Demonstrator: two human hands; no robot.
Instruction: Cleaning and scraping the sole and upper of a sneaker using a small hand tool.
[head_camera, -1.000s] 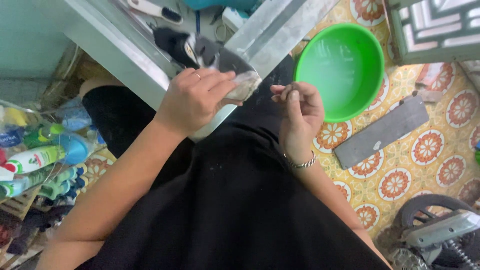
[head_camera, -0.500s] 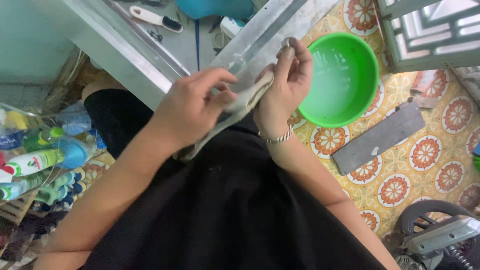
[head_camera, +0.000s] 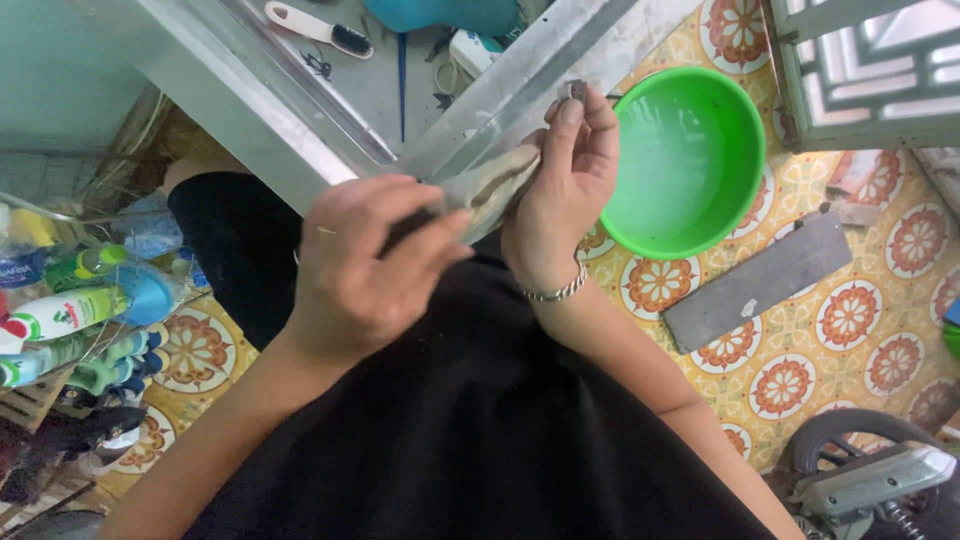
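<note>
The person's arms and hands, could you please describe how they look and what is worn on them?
Both forearms are bare, with no sleeves or gloves. The right hand has a thin silver chain bracelet at its wrist. The left hand shows no bracelet or watch.

A grey-beige cloth (head_camera: 490, 185) was held between both hands above a black-clad lap. The left hand (head_camera: 365, 265) was closed over the cloth's near end, its fingers (head_camera: 425, 235) curled around it. The right hand (head_camera: 560, 190) was raised upright against the far end, and a small dark object (head_camera: 577, 90) was pinched at its fingertips; what the object was could not be told. A silver bracelet (head_camera: 555, 293) was worn on the right wrist. Just beside the right hand, a green basin (head_camera: 720, 190) was seen on the patterned tile floor (head_camera: 850, 330). A brush (head_camera: 318, 27) was seen on the metal worktop (head_camera: 380, 90) beyond the hands, and bottles (head_camera: 70, 310) were grouped at the left.
</note>
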